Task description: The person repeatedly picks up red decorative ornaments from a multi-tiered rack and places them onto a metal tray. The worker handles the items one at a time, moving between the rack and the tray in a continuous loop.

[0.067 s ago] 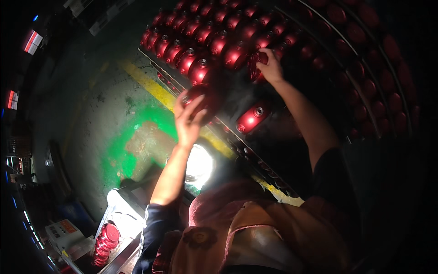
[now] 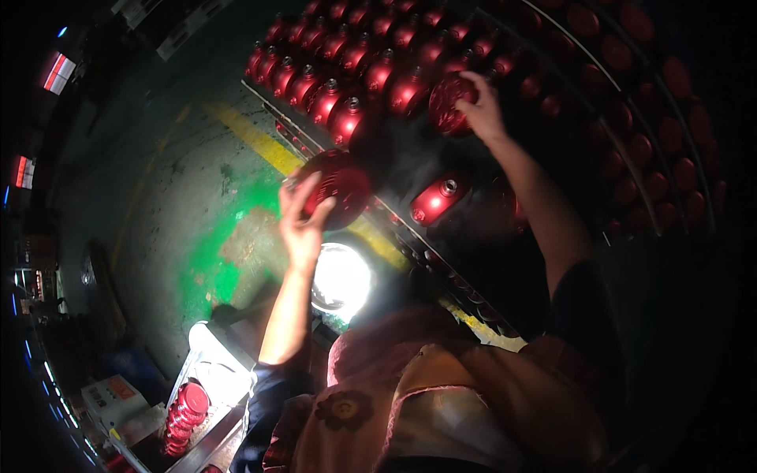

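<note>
My left hand [image 2: 301,225] is closed around a glossy red metal bottle [image 2: 345,188], holding it over the near edge of the dark stack with its round end turned toward me. Further off to the right, my right hand [image 2: 484,109] grips a second red bottle [image 2: 446,102], whose round end also shows. Between and nearer than the two hands, a single red bottle [image 2: 436,203] stands with its silver threaded neck up. Rows of similar red bottles [image 2: 344,122] stand close together beyond my hands, necks upward.
A bright round lamp [image 2: 341,280] glares near my left forearm. Stacked red pieces [image 2: 187,410] lie in a white-walled bin [image 2: 213,359] at lower left, beside a white carton [image 2: 114,406]. More red round ends fill curved racks [image 2: 654,146] at right. Yellow floor line [image 2: 260,142] runs alongside.
My left hand has drawn its bottle left and closer, turning the round end into view. My right hand has shifted slightly right, and its bottle's round end faces me more.
</note>
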`<state>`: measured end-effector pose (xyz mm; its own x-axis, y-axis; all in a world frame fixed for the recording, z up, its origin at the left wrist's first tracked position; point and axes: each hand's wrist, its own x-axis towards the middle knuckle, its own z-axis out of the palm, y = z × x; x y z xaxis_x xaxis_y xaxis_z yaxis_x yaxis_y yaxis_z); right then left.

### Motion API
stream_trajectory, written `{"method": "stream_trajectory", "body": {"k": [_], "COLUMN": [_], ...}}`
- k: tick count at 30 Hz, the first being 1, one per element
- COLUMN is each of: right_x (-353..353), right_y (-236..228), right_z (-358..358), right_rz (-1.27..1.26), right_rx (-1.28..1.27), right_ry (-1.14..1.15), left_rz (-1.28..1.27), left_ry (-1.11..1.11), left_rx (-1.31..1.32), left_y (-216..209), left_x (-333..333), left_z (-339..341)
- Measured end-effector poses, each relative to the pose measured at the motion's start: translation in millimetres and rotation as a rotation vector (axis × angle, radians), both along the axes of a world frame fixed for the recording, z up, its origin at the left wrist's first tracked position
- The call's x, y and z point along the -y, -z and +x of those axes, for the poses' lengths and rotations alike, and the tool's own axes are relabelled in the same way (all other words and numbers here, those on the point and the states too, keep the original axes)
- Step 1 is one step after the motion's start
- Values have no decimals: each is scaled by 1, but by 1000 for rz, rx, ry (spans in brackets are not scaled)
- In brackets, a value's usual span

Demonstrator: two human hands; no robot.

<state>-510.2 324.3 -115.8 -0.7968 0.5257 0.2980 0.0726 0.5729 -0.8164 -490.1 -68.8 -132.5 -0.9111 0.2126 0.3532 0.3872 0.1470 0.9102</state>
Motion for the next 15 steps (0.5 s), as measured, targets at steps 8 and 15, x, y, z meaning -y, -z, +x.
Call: {"method": "stream_trajectory", "body": {"k": [8,15], "right_x": [103,293], "right_y": [-65,75], "right_z": [101,122], "right_rz": [-1346,-2038], "right_rx": [-215,26], "right_ry": [-411,-752], "left_rz": [1236,1730], "left_ry": [30,247], "left_rx": [845,1265], "left_y": [60,159], "left_x": [130,195], "left_z": [78,109]}}
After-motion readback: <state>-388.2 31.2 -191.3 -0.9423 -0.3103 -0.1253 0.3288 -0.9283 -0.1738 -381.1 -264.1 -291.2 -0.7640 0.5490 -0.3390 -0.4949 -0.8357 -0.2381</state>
